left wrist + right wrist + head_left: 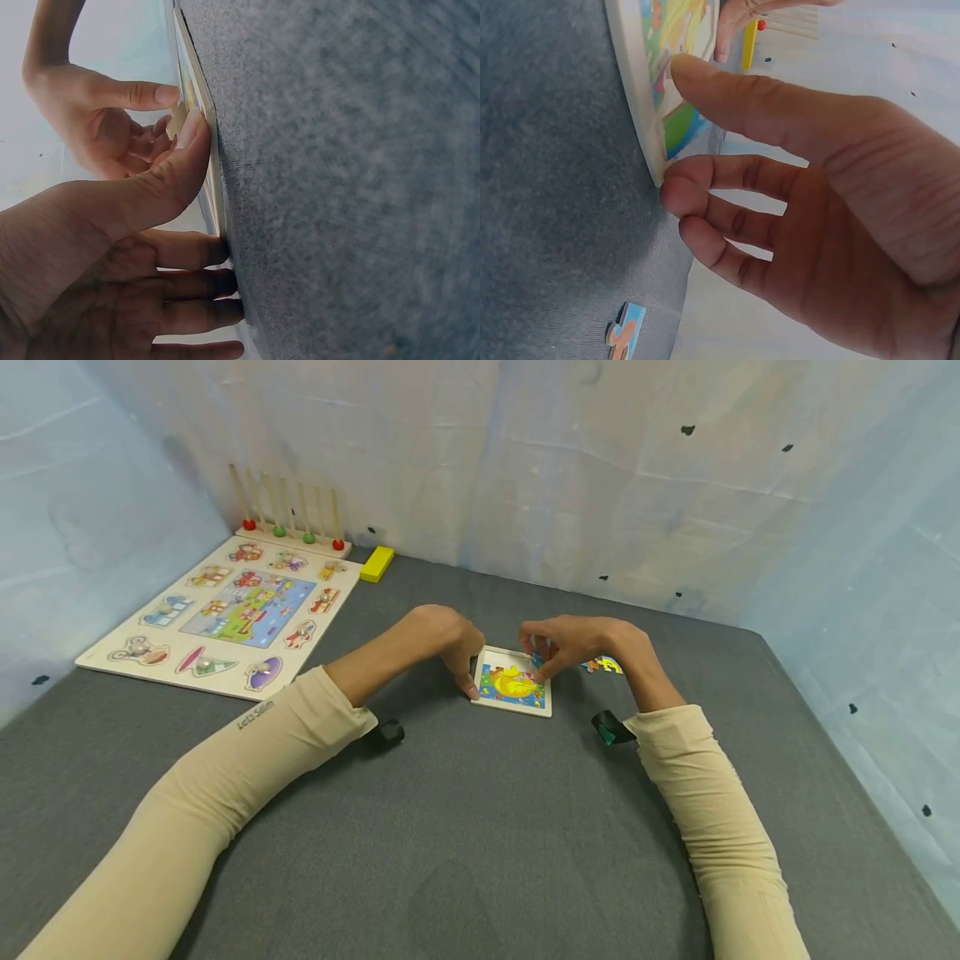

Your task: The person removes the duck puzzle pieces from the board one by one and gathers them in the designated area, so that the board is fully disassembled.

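A small wooden jigsaw tray (513, 703) with a yellow animal picture lies on the grey table, its far part showing bare wood. My left hand (459, 652) grips the tray's left side, thumb on the near corner and fingers along the edge; the left wrist view shows that thumb (187, 161) against the rim. Over the tray's right side, my right hand (564, 645) pinches a blue jigsaw piece (537, 662). In the left wrist view the piece's pale wood (178, 120) shows by the right thumb. The right wrist view has that thumb (727, 90) over the picture.
Loose jigsaw pieces (606, 665) lie just right of the tray, partly behind my right wrist. At the back left are a large peg puzzle board (168, 647), a rod stand with red and green beads (322, 545) and a yellow block (377, 563). Pale sheeting walls border the table.
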Tool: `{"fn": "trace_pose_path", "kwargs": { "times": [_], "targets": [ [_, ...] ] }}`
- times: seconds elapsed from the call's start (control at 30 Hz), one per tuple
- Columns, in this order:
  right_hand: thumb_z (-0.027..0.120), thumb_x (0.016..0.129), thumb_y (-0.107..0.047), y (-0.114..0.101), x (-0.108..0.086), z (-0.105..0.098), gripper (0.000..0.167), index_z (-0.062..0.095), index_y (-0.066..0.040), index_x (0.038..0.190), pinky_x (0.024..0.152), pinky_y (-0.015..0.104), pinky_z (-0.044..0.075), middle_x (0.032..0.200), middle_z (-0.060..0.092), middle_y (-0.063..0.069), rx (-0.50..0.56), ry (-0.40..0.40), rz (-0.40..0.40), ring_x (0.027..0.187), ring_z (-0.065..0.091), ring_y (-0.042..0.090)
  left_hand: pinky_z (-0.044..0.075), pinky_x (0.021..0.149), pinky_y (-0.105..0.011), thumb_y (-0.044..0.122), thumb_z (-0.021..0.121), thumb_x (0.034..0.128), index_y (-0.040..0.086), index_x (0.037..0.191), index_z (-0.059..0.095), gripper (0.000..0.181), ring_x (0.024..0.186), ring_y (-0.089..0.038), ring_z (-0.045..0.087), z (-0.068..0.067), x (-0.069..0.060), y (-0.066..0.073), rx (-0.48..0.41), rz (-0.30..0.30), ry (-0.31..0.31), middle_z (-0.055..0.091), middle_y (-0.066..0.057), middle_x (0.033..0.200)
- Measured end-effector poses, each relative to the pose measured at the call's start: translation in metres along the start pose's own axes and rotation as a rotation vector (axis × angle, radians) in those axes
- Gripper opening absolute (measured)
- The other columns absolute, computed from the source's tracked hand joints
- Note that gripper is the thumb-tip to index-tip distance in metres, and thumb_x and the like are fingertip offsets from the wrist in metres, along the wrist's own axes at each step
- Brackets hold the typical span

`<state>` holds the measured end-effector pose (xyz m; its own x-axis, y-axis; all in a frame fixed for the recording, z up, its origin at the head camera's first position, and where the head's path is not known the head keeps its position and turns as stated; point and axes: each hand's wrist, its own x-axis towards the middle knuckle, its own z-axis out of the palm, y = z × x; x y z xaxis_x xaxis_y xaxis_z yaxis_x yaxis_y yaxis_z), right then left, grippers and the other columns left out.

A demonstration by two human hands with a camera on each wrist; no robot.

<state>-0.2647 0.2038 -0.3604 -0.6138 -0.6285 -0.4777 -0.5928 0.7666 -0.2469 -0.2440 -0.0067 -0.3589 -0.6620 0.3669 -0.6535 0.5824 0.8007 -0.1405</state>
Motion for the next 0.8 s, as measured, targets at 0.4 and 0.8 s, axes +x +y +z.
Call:
{"fn": "trace_pose_path", "kwargs": {
  "times": [0.4,0.8],
  "targets": [
    [0.078,0.096,-0.029,0.001,-0.001,0.000,0.041,0.060,-0.013,0.130,0.096,0.045,0.051,0.122,0.065,0.010,0.012,0.020,0.028,0.109,0.061,0.024,0.042,0.115,-0.043,0.070,0.068,0.0906,0.009,0.153,0.046,0.090,0.126,-0.020,0.051,0.001,-0.001,-0.001,0.003,0.014,0.012,0.056,-0.006,0.149],
    [0.072,0.100,-0.016,-0.001,-0.031,-0.015,0.043,0.058,-0.009,0.140,0.104,0.049,0.051,0.135,0.064,0.013,0.051,0.096,-0.004,0.121,0.064,0.028,0.041,0.115,-0.043,0.070,0.068,0.0903,0.009,0.154,0.046,0.091,0.126,-0.020,0.050,0.001,-0.001,-0.002,-0.009,0.021,0.011,0.056,-0.005,0.150]
  ]
}}
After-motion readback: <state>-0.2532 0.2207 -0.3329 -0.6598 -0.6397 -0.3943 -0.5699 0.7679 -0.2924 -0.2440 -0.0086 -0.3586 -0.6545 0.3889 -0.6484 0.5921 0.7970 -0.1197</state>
